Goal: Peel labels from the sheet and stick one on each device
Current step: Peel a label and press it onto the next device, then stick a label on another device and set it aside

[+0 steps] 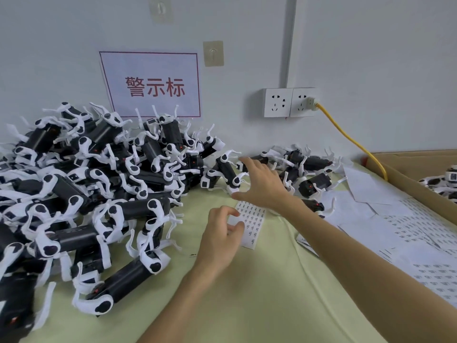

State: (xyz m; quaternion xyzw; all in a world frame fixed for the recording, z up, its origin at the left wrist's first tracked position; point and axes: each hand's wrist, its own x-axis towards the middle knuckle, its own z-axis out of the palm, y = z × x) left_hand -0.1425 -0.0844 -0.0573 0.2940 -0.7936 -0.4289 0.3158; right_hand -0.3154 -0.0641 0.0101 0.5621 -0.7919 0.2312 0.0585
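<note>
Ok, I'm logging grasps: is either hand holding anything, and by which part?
The left hand pinches the label sheet at its left edge between thumb and forefinger. The right hand hovers open beside a device, holding nothing.

Plastic, paper, cloth and cardboard on my feed.
The piled black-and-white plastic devices look smooth to me, black bodies faintly glossy, white parts matt; the white paper label sheet is matt, the pale green cloth-covered worktop softly creased, the brown cardboard box dull.
</note>
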